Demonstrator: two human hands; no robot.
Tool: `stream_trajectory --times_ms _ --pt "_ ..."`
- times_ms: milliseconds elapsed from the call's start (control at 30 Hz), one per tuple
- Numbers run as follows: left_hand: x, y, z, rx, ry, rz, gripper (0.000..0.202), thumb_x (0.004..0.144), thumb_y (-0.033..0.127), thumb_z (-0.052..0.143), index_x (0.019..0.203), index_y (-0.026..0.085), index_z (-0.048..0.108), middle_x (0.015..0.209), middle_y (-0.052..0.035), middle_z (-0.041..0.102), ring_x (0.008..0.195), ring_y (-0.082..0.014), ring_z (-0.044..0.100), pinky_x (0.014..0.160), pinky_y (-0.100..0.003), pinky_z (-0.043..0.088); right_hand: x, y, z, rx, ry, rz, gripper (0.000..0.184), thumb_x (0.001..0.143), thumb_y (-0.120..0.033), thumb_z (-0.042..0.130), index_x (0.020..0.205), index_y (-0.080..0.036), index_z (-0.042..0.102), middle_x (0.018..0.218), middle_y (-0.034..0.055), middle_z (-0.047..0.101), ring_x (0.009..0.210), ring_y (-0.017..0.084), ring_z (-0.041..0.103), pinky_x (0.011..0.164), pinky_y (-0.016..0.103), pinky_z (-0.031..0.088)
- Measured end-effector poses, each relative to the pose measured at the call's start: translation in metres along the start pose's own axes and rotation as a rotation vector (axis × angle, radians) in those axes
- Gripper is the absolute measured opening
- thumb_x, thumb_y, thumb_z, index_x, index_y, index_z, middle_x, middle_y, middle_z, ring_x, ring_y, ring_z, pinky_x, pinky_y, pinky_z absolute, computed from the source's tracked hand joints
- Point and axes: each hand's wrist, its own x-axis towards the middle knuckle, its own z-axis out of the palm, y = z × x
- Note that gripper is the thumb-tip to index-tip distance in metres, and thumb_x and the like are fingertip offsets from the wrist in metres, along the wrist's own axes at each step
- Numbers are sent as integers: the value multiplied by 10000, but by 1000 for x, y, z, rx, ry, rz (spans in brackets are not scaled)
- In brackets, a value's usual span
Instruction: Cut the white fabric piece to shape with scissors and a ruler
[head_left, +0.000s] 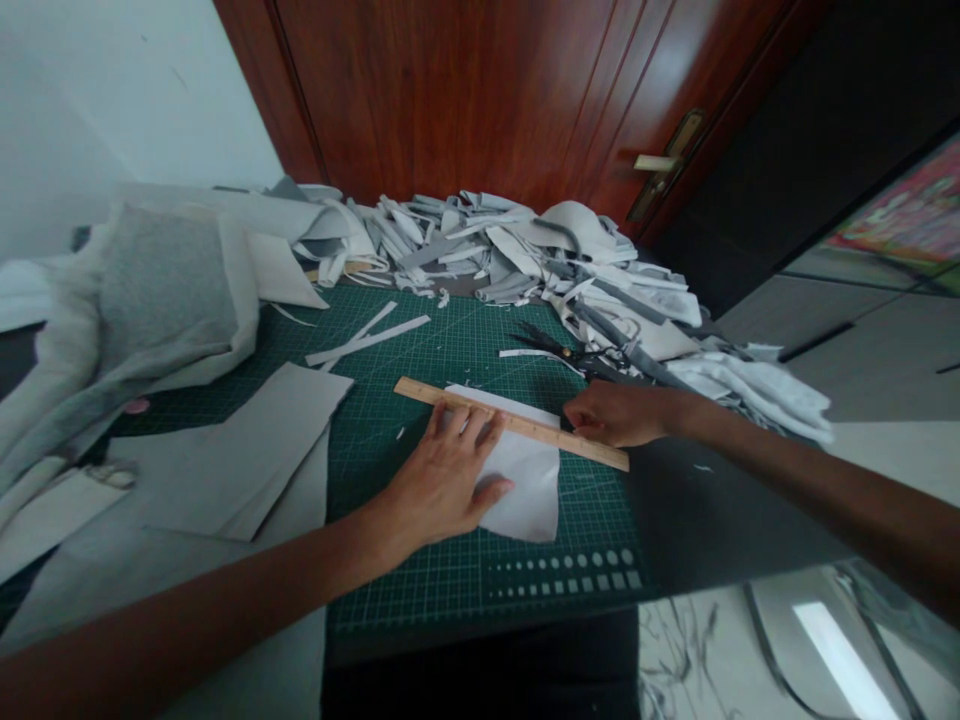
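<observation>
- Green mat [420, 590]: mid-view
- Grey/white scrap heap [480, 230]: approx 10 to 3 o'clock, far side
- Wooden ruler [532, 428]: across white pc [529, 490], which is approx 5 o'clock from ctr
- L hand [454, 455]: pc's 9 o'clock, fingers apart on ruler
- R hand [619, 415]: ruler's 3 o'clock end, fingers curled together; can't tell if gripping smth
</observation>
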Motion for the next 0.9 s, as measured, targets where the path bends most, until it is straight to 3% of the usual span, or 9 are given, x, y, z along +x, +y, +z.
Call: stream_trajectory --times_ms 133,233,333,467,600,700,800,900 --pt "0 -1 0 1 3 6 694 1007 524 518 1536 81 453 1485 -207 507 1378 -413 426 1209 -649 300 -3 9 0 146 78 31 192 947 -282 575 799 -183 648 727 20 669 659 151 582 663 280 382" --pt "1 -1 0 14 -2 12 695 1008 511 516 1542 72 447 1490 -214 502 1370 -415 432 1205 -638 316 19 2 -10 234 353 70 222 939 -346 615 845 -166 705 728 18 678 624 138 561 619 275 371" --pt "0 -1 0 27 -4 8 705 1010 511 510 1550 64 440 1481 -218 504 1332 -414 459 1190 -624 344 50 -10 -25 279 579 28 310 1004 -304 504 1091 -156 762 711 13 696 626 141 583 646 278 402" --pt "-2 0 2 24 -10 0 716 1016 522 490 1567 71 414 1509 -223 479 1374 -424 429 1203 -641 321 57 -7 -32 236 685 57 396 1026 -298 444 1276 -135 704 722 33 729 696 179 666 721 304 465" --pt "-2 0 2 -23 -26 -13 715 1014 512 498 1571 73 401 1528 -214 468 1422 -418 393 1227 -647 295 18 25 -5 125 736 196 319 989 -351 507 977 -182 777 924 95 778 781 227 697 704 335 491" --pt "-2 -1 2 -88 -12 -7 716 996 493 539 1561 72 413 1509 -210 481 1404 -410 415 1219 -626 337 -7 42 27 185 808 212 270 971 -336 536 938 -188 760 936 94 774 770 215 698 686 329 521" --pt "-2 -4 3 -115 21 10 697 986 450 563 1552 70 418 1531 -213 459 1449 -408 371 1234 -621 329 -8 35 53 288 840 123 253 991 -321 530 969 -195 748 971 90 766 811 204 710 705 324 554" --pt "-2 -6 5 -94 21 36 666 996 397 551 1544 43 416 1570 -222 432 1506 -395 316 1263 -629 276 7 15 61 321 827 62 206 994 -298 571 1044 -199 745 1011 87 758 853 199 711 762 335 569"
